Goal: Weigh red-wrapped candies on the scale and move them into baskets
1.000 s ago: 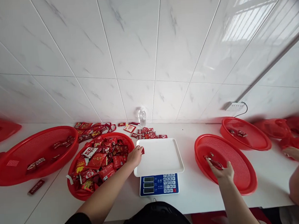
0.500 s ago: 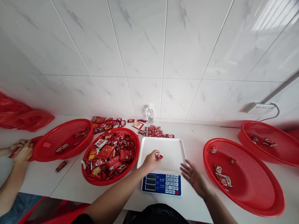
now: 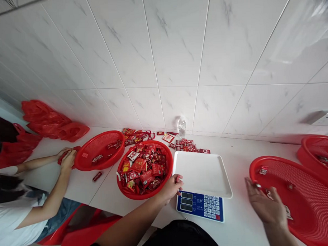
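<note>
Left hand [image 3: 170, 189] has moved to weighing tray's [image 3: 202, 172] edge, grip I cannot tell; wide-open right hand [image 3: 267, 207] is beside basket's [image 3: 308, 207] wrapped packets [image 3: 288, 212].

We list one scale [image 3: 200, 206], set on the tabletop [image 3: 238, 221]: blue front panel, three dark displays, pale number keys, one red key. Mounted above: one rectangular white tray [image 3: 202, 175], rim raised, corners rounded. Item beside it, at left: one round red basket [image 3: 139, 196], upright, heaped with wrapped packets [image 3: 140, 165], mostly red, some marked gold or white. At right, we enter one wide red perforated basket [image 3: 304, 207], holding a few small packets [image 3: 264, 170], scattered.
</note>
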The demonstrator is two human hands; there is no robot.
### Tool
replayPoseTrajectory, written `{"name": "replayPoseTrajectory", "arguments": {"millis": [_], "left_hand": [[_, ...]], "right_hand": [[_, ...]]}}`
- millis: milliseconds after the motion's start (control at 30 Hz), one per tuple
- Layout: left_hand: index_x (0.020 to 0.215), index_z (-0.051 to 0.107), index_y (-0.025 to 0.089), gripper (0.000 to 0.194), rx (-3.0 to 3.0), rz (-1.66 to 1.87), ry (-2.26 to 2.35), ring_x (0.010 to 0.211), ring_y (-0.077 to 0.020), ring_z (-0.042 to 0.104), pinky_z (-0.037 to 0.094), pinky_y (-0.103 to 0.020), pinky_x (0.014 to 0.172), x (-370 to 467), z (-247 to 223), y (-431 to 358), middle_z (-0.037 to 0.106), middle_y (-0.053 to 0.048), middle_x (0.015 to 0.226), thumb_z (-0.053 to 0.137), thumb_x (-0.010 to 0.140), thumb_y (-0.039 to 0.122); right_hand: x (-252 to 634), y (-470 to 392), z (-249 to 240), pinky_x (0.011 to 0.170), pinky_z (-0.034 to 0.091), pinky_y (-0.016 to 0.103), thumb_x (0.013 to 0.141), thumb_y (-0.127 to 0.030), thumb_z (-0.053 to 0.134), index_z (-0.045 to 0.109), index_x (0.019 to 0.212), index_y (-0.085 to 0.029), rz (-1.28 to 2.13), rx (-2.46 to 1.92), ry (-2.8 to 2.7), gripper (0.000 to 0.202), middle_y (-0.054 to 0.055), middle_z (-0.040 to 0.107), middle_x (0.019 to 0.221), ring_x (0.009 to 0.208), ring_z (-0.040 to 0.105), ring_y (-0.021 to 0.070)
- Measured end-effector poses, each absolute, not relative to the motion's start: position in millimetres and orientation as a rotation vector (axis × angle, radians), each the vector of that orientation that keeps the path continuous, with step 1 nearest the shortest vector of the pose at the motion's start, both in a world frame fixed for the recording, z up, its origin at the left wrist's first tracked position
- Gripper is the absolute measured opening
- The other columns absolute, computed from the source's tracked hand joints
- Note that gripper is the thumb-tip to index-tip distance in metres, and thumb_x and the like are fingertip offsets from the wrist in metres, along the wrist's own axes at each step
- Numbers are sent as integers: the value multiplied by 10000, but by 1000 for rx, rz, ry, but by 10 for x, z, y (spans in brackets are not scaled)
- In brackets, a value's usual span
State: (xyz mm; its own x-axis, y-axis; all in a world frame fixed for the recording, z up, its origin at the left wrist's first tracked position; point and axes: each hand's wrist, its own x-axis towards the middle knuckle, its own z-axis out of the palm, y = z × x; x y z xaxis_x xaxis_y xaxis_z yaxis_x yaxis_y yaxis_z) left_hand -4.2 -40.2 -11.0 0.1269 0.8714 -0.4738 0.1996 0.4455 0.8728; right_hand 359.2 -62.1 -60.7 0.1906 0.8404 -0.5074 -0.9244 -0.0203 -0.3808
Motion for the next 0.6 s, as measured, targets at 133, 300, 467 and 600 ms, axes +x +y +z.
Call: {"name": "replayPoseTrajectory", "arguments": {"millis": [133, 300, 467, 600], "left_hand": [[1013, 529, 197, 233, 1412, 582, 1566, 850, -170, 587, 494, -306, 733, -638, -229, -207, 586, -58, 948, 405, 854, 315], [1202, 507, 214, 399, 2031, 40, 1812, 1312, -287, 291, 225, -459, 1070, -1103, -442, 158, 418, -106, 1365, 477, 804, 226], [1307, 431, 196, 686, 1996, -430, 1781, 1347, -378, 193, 194, -522, 1062, -1189, -638, 382, 280, -159, 1458, 616, 647, 165], [1327, 380, 234, 639, 2020, -319, 1800, 1170, -311, 480, 392, -442, 927, -1259, -597, 457, 454, -152, 1333, 495, 715, 89]], "right_hand": [[3749, -795, -540, 940, 512, 370, 884, -316, 418, 466, 1244, -180, 1245, -762, 8, 387, 112, 506, 1329, 1210, 487, 194], [3008, -729, -453, 889, 533, 292, 866, -351, 480, 515, 1227, -219, 1501, -875, 14, 386, 69, 481, 1364, 1201, 497, 181], [2238, -610, -430, 803, 553, 240, 851, -346, 527, 537, 1206, -254, 1706, -930, 54, 367, 50, 588, 1254, 1162, 535, 177], [2035, -653, -418, 798, 557, 258, 782, -327, 629, 521, 1225, -259, 1758, -991, -11, 461, 58, 615, 1213, 1133, 560, 207]]}}
